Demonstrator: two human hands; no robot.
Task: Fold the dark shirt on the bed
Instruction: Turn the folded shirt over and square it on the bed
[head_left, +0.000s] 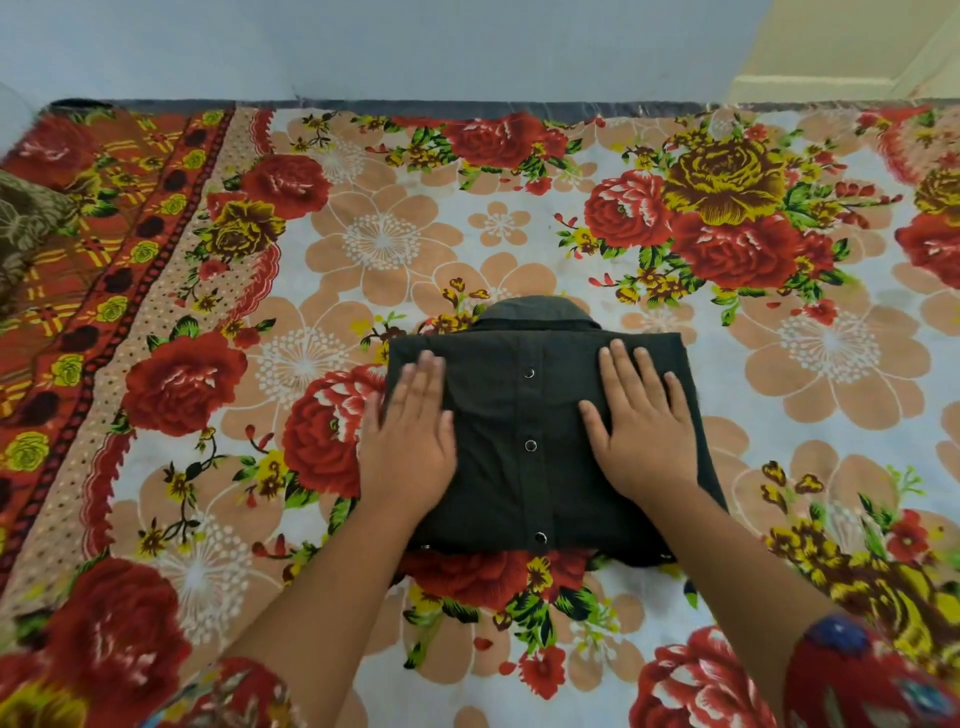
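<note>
Two palms lie flat on the dark shirt (493, 405), fingers straight, gripping nothing. Left hand (408, 431) overlaps the shirt's left edge. Metal snaps (530, 445) run between the hands. Right hand (641, 421) sits just inside the right edge. Collar (535, 309) lies beyond the fingertips. Matte woven rectangle on glossy floral bedsheet (363, 234). Judgement: press evenly outward to flatten.

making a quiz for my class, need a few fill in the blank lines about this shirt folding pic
1. The left hand and the right hand both lie flat on the folded dark ____.
2. The shirt has its collar pointing ____ from the person.
3. A row of snap buttons runs ____ the two hands.
4. The bedsheet is printed with large ____.

Missing words: shirt; away; between; flowers
</note>
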